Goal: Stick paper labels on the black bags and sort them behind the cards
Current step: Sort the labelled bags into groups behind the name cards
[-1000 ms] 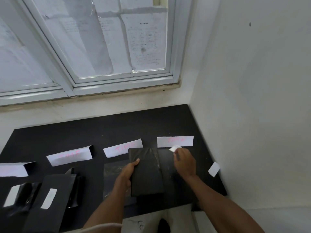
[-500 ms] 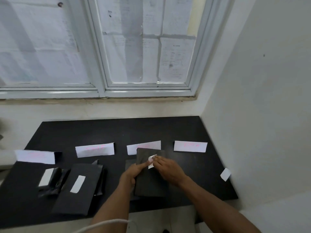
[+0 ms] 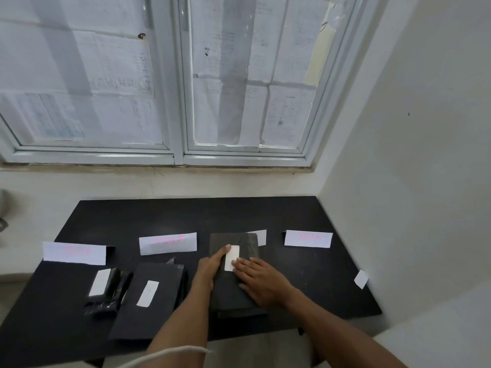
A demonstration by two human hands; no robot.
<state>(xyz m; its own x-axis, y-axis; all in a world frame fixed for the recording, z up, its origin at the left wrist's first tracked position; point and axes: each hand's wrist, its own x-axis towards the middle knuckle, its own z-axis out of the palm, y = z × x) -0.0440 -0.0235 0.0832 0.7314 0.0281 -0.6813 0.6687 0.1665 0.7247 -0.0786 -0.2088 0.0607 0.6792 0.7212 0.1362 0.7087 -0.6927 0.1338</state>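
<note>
Black bag [image 3: 229, 293] lies flat mid-tabletop [image 3: 159, 216], its 12 o'clock end partly hiding a card [image 3: 259, 236]. Your left hand [image 3: 208, 270] grips the bag's 9 o'clock edge, thumb alongside the paper label [image 3: 232, 257]. Your right hand [image 3: 261, 282], flat, enters from 4 o'clock; its straight fingers [image 3: 243, 264] press the label's near end.

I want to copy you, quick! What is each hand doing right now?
Left hand: holding the black bag by its edge.
Right hand: open, fingers flat on the paper label.
</note>
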